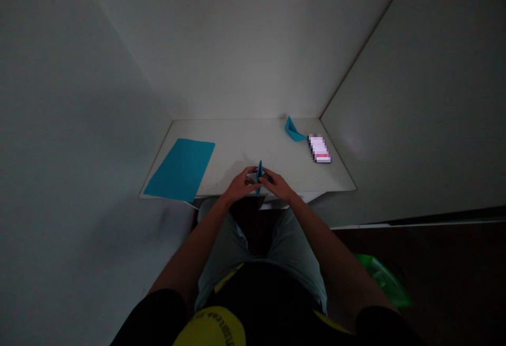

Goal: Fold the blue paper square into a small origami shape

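Over the near edge of a small white table (245,140), my left hand (240,185) and my right hand (276,183) meet around a folded blue paper piece (260,173). The piece stands upright between my fingertips, its point sticking up, and both hands pinch it from either side. A flat blue sheet of paper (181,169) lies on the left part of the table. A finished folded blue paper shape (293,130) sits at the far right corner.
A phone (319,149) with a lit screen lies on the right side of the table. White walls close in on the left, back and right. A green object (381,277) lies on the dark floor at my right.
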Tool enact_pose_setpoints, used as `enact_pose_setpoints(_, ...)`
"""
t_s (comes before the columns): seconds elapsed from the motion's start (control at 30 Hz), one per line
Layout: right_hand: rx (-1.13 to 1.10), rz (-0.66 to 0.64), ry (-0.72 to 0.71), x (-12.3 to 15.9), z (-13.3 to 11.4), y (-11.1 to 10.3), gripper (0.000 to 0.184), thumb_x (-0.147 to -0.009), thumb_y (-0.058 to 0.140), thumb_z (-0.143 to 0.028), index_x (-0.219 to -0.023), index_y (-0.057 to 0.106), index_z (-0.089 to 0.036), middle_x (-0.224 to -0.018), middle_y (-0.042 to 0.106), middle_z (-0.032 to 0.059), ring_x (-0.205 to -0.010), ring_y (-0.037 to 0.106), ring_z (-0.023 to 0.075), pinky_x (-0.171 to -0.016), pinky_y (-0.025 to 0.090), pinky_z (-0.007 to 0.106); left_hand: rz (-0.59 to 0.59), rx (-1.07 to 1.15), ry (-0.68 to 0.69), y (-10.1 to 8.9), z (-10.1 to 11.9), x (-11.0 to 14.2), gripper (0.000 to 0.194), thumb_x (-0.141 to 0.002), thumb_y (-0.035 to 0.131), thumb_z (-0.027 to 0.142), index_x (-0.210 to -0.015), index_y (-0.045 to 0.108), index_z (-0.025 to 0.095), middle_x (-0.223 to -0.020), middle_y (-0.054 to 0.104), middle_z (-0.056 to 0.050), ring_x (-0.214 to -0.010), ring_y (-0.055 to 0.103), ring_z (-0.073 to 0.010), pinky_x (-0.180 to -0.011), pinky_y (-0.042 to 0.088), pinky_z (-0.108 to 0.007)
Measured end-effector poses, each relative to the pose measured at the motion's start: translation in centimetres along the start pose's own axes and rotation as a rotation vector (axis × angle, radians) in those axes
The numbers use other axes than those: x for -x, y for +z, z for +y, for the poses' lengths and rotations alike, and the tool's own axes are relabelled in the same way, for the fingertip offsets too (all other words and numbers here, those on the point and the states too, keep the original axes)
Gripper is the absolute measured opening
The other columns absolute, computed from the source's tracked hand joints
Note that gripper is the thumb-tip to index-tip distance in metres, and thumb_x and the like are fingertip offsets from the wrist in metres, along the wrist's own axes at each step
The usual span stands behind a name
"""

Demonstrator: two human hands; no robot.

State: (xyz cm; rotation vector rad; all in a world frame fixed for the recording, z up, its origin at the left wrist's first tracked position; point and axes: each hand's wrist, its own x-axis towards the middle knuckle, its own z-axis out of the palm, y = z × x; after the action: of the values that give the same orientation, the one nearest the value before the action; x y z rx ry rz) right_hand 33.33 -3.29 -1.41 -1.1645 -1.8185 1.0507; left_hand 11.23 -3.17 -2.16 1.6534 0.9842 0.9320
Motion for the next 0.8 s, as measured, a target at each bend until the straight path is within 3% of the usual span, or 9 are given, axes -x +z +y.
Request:
enact_pose_setpoints(0.17, -0.025, 0.06, -0.006, 0.2, 0.0, -0.1, 0.059, -0.102, 0.057, -0.055, -0.152, 0.062, -0.024, -0.082, 0.065, -0.0019, -0.068, 0.057, 0.0155, -0.068, 0.048, 0.03, 0.072, 0.058, 0.026, -0.1, -0.8, -0.6, 0.059, -0.089, 0.072, 0.032, -0.147, 0.06, 0.022, -0.142, 0.07, -0.012, -0.106, 0.075, -0.0229, -0.096, 0.061, -0.038)
enact_pose_setpoints(0.37, -0.077, 0.155, 0.024, 0.1, 0.9, -0.4, 0.044, -0.099, 0.054, -0.057, -0.118, 0.075, -0.023, -0.072, 0.066, -0.0003, -0.066, 0.06, 0.0191, -0.069, 0.049, 0.033, 0.14, 0.106, 0.033, -1.3, -1.3, -0.9, 0.039, -0.088, 0.07, 0.03, -0.125, 0.077, 0.021, -0.149, 0.066, -0.013, -0.136, 0.064, -0.0277, -0.117, 0.05, -0.044)
enact_pose_setpoints(0.53, -0.111, 0.182, 0.095, -0.1, 1.4, 0.1, 0.043, -0.089, 0.069, -0.064, -0.103, 0.072, -0.024, -0.069, 0.063, -0.0013, -0.062, 0.055, 0.0176, -0.06, 0.044, 0.03, 0.073, 0.079, -0.041, -1.8, -1.2, -0.9, 0.034, -0.084, 0.077, 0.041, -0.111, 0.079, 0.02, -0.124, 0.077, -0.011, -0.114, 0.072, -0.0258, -0.107, 0.055, -0.043)
enact_pose_setpoints(0.63, -0.137, 0.214, 0.068, -0.2, 1.5, 0.3, 0.051, -0.08, 0.079, -0.062, -0.114, 0.07, -0.024, -0.084, 0.07, -0.0004, -0.06, 0.051, 0.0139, -0.058, 0.043, 0.028, 0.105, 0.113, -0.054, -1.3, -1.3, -1.0, 0.041, -0.077, 0.083, 0.044, -0.108, 0.073, 0.019, -0.104, 0.078, -0.007, -0.099, 0.073, -0.0229, -0.093, 0.059, -0.038)
enact_pose_setpoints(0.7, -0.137, 0.193, 0.054, -0.3, 1.4, 0.3, 0.056, -0.08, 0.079, -0.062, -0.12, 0.07, -0.024, -0.09, 0.072, 0.0006, -0.063, 0.053, 0.0137, -0.06, 0.045, 0.028, 0.133, 0.165, -0.043, -1.0, -1.4, -1.1, 0.05, -0.075, 0.085, 0.044, -0.116, 0.07, 0.02, -0.102, 0.077, -0.005, -0.097, 0.073, -0.0221, -0.09, 0.059, -0.036)
enact_pose_setpoints(0.8, -0.069, 0.135, 0.056, -0.4, 1.2, 0.2, 0.047, -0.086, 0.072, -0.067, -0.102, 0.075, -0.023, -0.082, 0.07, 0.0001, -0.067, 0.054, 0.0154, -0.064, 0.046, 0.029, 0.139, 0.136, -0.058, -0.9, -1.2, -1.1, 0.045, -0.082, 0.079, 0.052, -0.114, 0.073, 0.02, -0.102, 0.079, -0.007, -0.096, 0.072, -0.0226, -0.091, 0.058, -0.036)
